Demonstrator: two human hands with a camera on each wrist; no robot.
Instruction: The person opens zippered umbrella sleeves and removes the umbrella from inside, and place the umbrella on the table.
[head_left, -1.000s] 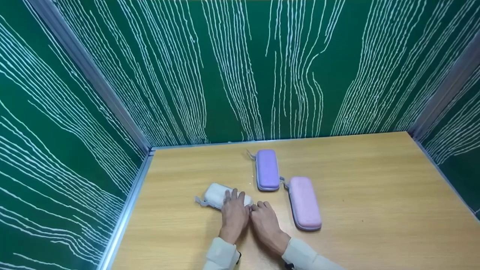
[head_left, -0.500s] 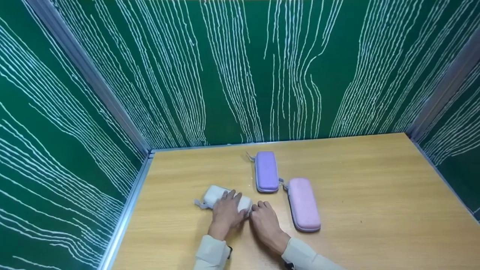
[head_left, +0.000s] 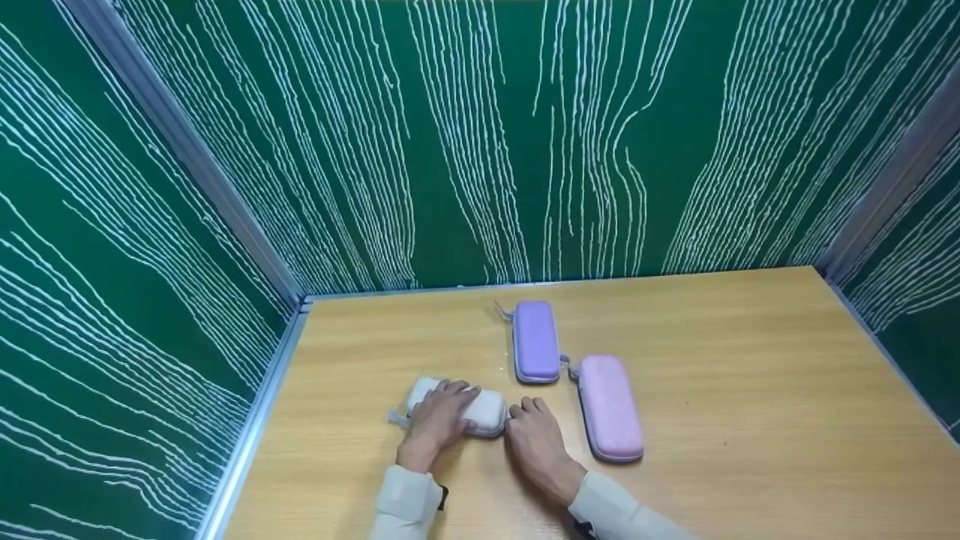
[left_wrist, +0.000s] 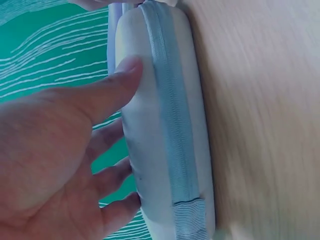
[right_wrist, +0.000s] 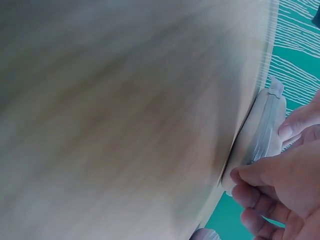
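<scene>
A white hard-shell zip case [head_left: 486, 411] lies on the table with its grey loop [head_left: 399, 418] to the left. My left hand [head_left: 436, 420] holds it from above near the middle. In the left wrist view the thumb presses the case's top while the other fingers reach its far edge, and the grey zip band [left_wrist: 172, 110] looks closed along this side. At the case's right end, my right hand [head_left: 536, 435] pinches the zipper pull between thumb and curled fingers; the pull itself is mostly hidden.
A purple zip case [head_left: 535, 341] lies behind the hands. To the right of my right hand is a pink zip case [head_left: 609, 409]. Green panels [head_left: 465, 150] with white wavy lines wall the wooden table [head_left: 750, 375] at the back and sides.
My left hand has slid left along the white case. The case has turned slightly, its left end coming nearer. My right hand stays at the right end.
</scene>
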